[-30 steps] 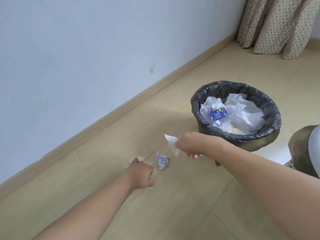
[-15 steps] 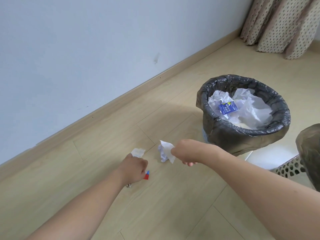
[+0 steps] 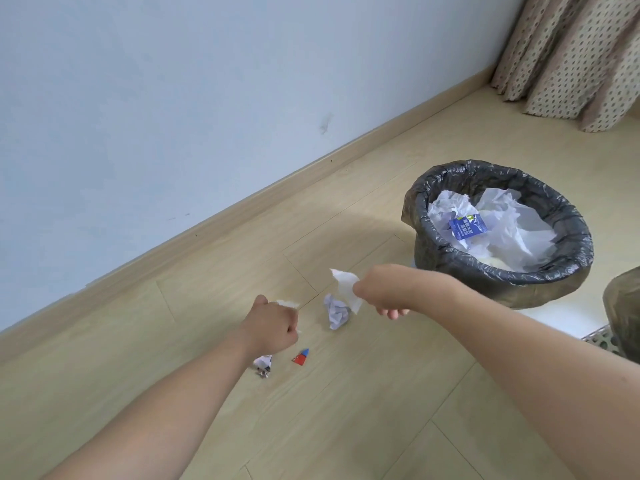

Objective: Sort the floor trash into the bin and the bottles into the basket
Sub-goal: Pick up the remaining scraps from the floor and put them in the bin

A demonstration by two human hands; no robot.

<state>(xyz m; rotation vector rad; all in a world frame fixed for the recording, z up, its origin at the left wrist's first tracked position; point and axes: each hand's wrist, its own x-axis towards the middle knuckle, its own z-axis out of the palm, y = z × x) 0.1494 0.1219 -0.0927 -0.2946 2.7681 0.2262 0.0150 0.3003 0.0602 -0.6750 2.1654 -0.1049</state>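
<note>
Crumpled paper ball [image 3: 336, 311] lies on the floor [image 3: 346, 410] between my hands, just below my right hand [image 3: 381, 292], which pinches a white tissue [image 3: 346, 285]; left hand [image 3: 272, 327] fisted on another scrap; bin [image 3: 498, 271] stands past the right hand, toward the wall-side edge.

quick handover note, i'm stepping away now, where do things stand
Left hand: grips a white paper scrap.
Right hand: pinches a white tissue.
On the floor: crumpled paper ball, red-and-blue scrap, small wrapper bit.
Bin: black-lined, already holds paper.
Left: drop both held pieces in the bin, then the three floor bits. No bottles in view.
</note>
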